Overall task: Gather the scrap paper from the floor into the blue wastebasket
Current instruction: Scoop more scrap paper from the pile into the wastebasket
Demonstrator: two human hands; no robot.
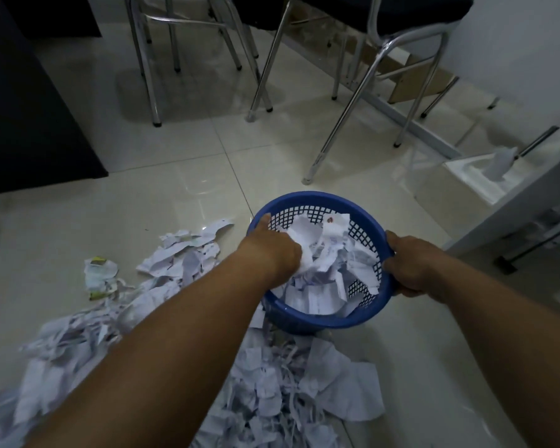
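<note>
The left hand [274, 253] is closed on a wad of scrap paper [307, 250] inside the blue wastebasket [317, 318], while the right hand [408, 270] grips its right rim. More torn paper [272, 383] litters the floor [181, 176] left of and nearer than the basket. It looks light, limp and springy: best bunched in fistfuls.

Glossy tiled floor [175, 176], blue plastic lattice wastebasket [317, 321], crumpled white paper scraps [272, 392], shiny chrome chair legs [366, 92]
</note>
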